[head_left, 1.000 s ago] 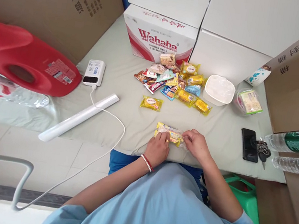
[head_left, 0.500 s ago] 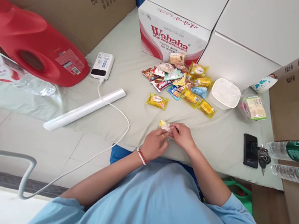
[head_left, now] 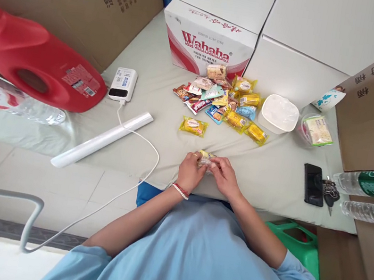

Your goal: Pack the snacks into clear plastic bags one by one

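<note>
- A small yellow snack packet (head_left: 205,158) is pinched between the left hand (head_left: 189,171) and the right hand (head_left: 224,177), both closed on it just above the near edge of the worktop (head_left: 167,84), which is covered in a pale cloth.
- Most of the packet is hidden by the fingers; only a yellow corner and a strip of clear film can be seen.
- The step in hand is judged to be folding or bundling the packet small. It is best done with the packet kept low over the cloth and pressed flat between the thumbs, so that the slippery film is not let spring open.
- A red-and-white bracelet (head_left: 179,190) is worn on the left wrist.
- A single yellow packet (head_left: 193,126) lies apart, beyond the hands.
- Farther back a heap of mixed snack packets (head_left: 222,103) is spread before the Wahaha carton (head_left: 206,43).
- A white lidded tub (head_left: 279,113) stands just right of the heap.
- A black phone (head_left: 312,184) with keys (head_left: 329,190) lies well to the right.
- A white power bank (head_left: 123,84) and a white tube (head_left: 101,139) lie to the left.
</note>
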Tool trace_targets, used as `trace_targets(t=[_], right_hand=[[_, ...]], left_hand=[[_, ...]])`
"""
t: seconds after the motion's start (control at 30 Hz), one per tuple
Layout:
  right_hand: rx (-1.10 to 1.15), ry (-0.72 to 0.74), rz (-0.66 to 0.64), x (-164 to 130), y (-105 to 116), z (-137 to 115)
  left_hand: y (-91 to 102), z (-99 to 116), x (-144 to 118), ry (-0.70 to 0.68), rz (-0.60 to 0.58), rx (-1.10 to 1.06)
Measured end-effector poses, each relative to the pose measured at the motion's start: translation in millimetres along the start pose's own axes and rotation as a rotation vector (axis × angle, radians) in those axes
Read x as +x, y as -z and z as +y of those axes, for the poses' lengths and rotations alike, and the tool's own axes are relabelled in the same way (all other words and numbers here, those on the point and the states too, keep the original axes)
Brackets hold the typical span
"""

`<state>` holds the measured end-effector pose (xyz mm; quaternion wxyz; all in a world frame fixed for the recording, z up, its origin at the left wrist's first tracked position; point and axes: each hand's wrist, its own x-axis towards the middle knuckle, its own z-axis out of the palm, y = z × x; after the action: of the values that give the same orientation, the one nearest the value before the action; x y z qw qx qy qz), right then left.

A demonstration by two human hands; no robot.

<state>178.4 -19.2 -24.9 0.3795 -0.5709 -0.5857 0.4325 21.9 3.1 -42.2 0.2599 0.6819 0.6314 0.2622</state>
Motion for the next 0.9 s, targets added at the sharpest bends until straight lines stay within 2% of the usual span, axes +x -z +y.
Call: trace_targets(t=[0.1, 0.17, 0.27, 0.33, 0.43, 0.5, 0.57, 0.6, 0.67, 0.77, 0.8, 0.87, 0.9], right_hand=[[0.287, -0.151, 0.052, -9.5, 2.6, -8.6], [0.457, -0.252, 0.080, -15.6, 11.3, -17.0], [0.560, -0.365, 0.059, -26.4, 30.7, -25.5], [0.545, -0.401, 0.051, -35.5, 40.5, -24.3], [0.555, -0.445, 0.052, -48.4, 45.6, -14.8], [0.571, -0.445, 0.070, -52.0, 51.9, -8.5], [0.501, -0.364, 0.221, -47.3, 74.3, -5.3], [0.445, -0.303, 0.343, -41.2, 94.8, -4.6], [0.339, -0.182, 0.632, -21.5, 155.6, -3.5], [0.237, -0.060, 0.937, 21.5, 275.7, 3.1], [0.057, -0.043, 1.058, 37.3, 314.4, 7.2], [-0.397, -0.129, 1.068, 68.2, 376.9, 17.6], [-0.480, -0.122, 1.057, 82.5, 398.1, 23.5]], left_hand=[[5.0, 13.6, -11.2, -0.097, 0.078, -0.051], [5.8, 26.1, -21.3, -0.298, 0.115, -0.083], [2.3, 42.2, -34.9, -0.693, 0.018, -0.099], [-1.9, 48.7, -41.1, -0.883, -0.090, -0.125], [-5.6, 53.2, -46.1, -0.980, -0.207, -0.224], [-3.7, 53.4, -46.4, -0.987, -0.213, -0.273], [2.0, 49.9, -43.9, -0.962, -0.160, -0.258], [5.7, 45.8, -41.5, -0.929, -0.123, -0.228], [13.5, 31.9, -35.6, -0.825, -0.047, -0.147], [21.3, -1.6, -28.1, -0.666, 0.052, -0.006], [22.2, -13.9, -27.0, -0.629, 0.073, 0.049], [21.1, -35.4, -27.7, -0.599, 0.090, 0.142], [19.4, -43.3, -29.2, -0.606, 0.080, 0.176]])
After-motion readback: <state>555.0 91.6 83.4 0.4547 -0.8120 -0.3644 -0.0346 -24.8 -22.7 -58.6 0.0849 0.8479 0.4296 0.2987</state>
